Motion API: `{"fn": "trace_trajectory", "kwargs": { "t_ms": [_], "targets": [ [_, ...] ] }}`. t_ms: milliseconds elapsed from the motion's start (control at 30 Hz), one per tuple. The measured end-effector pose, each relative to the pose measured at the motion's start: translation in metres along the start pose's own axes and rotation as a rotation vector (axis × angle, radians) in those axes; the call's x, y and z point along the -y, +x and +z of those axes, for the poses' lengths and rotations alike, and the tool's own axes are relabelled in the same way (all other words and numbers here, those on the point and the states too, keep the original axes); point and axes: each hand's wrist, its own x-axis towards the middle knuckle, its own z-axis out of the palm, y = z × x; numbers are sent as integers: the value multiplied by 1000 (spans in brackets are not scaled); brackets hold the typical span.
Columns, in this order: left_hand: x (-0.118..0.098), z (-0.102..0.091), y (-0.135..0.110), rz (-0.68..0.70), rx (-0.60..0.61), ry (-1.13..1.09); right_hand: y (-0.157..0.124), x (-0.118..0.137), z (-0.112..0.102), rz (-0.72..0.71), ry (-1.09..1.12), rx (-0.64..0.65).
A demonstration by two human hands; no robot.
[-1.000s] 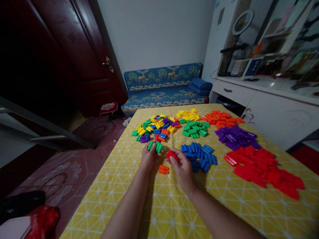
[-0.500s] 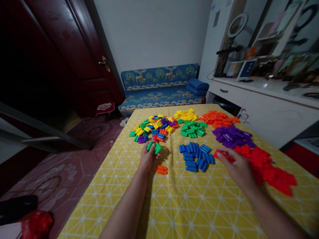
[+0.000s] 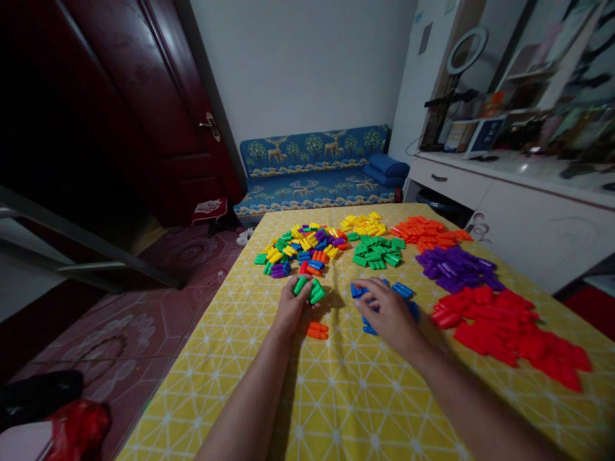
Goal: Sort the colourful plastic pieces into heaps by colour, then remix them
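My left hand (image 3: 291, 306) is closed around green bullet-shaped building blocks (image 3: 310, 289), held just above the tablecloth. An orange block (image 3: 318, 330) lies on the cloth beside that wrist. Over the blue block pile (image 3: 402, 291) hovers my right hand (image 3: 387, 315), its fingers bent and apart with nothing visible in them; it hides much of the pile. Just beyond my left hand is a heap of mixed-colour blocks (image 3: 300, 243). To the right lies a red block pile (image 3: 512, 326).
Further piles hold green blocks (image 3: 377, 252), yellow blocks (image 3: 364, 224), orange blocks (image 3: 427, 232) and purple blocks (image 3: 456, 267). All rest on a table with a yellow patterned cloth (image 3: 346, 410). Behind it stands a blue sofa (image 3: 307, 173); a white cabinet (image 3: 538, 224) is at the right.
My right hand has let go of the red block at the red pile and moved left over the blue blocks. My left hand still holds the green blocks. The view has shifted slightly.
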Motion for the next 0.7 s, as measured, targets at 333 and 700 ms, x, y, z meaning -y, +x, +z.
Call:
{"fn": "trace_trajectory", "kwargs": {
  "t_ms": [333, 700],
  "targets": [
    [3, -3, -2, -11, 157, 53, 38, 2, 62, 77, 266, 222],
    [1, -4, 3, 44, 109, 225, 136, -84, -12, 264, -178, -240]
  ]
}}
